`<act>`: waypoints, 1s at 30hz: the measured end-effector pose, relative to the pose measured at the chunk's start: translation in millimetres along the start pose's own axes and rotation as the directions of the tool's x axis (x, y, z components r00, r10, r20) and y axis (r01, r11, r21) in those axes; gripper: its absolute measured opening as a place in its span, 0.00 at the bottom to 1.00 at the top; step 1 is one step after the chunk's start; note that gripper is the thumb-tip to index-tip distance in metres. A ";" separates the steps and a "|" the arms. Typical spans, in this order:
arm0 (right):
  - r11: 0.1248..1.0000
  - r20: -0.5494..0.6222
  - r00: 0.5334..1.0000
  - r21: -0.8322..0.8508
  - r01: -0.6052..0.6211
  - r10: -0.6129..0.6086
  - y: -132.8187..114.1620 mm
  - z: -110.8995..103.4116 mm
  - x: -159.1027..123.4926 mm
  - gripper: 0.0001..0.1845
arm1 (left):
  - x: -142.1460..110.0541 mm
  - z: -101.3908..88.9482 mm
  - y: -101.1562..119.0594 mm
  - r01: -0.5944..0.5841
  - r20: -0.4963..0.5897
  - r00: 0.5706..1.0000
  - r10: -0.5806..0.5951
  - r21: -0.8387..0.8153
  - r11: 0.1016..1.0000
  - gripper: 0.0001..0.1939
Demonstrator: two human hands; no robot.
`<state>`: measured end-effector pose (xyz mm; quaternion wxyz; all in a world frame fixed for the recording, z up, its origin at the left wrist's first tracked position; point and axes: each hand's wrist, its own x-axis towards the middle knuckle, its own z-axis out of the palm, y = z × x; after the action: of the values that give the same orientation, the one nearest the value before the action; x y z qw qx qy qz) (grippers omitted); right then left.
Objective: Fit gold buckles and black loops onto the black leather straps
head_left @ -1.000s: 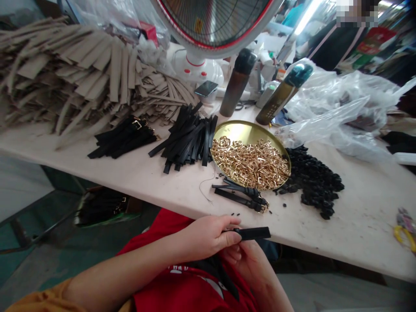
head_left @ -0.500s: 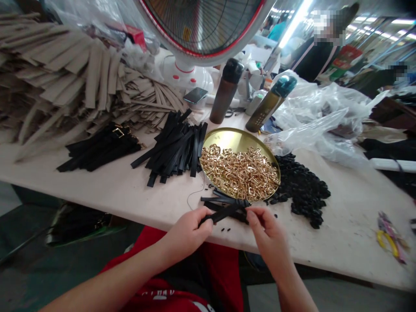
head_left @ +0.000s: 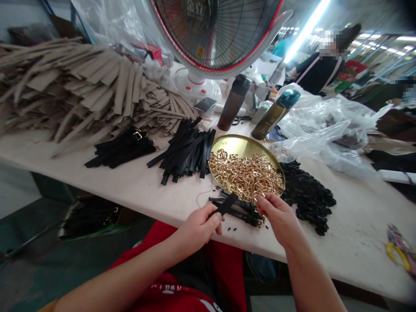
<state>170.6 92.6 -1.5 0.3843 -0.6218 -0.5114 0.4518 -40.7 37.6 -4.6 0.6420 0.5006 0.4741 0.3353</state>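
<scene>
A flat black strap [head_left: 227, 204] is held between the thumb and fingers of my left hand [head_left: 208, 222], its free end pointing up and right above the table. My right hand [head_left: 273, 209] is at the near right rim of a round gold tray [head_left: 238, 142], its thumb and fingertips pinched together. What sits between those fingertips is too small to make out against the gold buckles [head_left: 247, 171] heaped in the tray. Just below the tray lie several black straps fitted with buckles [head_left: 248, 216], partly hidden behind the held strap.
Black straps [head_left: 185, 151] and buckled straps [head_left: 121, 147] lie left of the tray, small black loops [head_left: 308, 195] right. Behind stand a fan [head_left: 214, 34], two bottles [head_left: 234, 104] and beige strips [head_left: 81, 82]. Yellow-handled pliers [head_left: 398, 255] lie far right. A person [head_left: 320, 67] is in the background.
My hands were together on a black strap low at the table edge. They moved up and apart; the left kept the strap, while the right went to the tray's rim. The view shifted.
</scene>
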 end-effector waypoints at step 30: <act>0.606 0.140 0.981 0.771 -0.194 0.136 3.7 79.5 -104.8 0.09 | -32.8 23.6 9.6 -0.149 -0.135 0.965 0.227 0.431 0.890 0.09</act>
<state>88.5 -9.9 -10.8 0.5554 -0.4222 -0.2174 0.6827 -28.6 2.8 14.8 0.4388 0.6372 0.5402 0.3310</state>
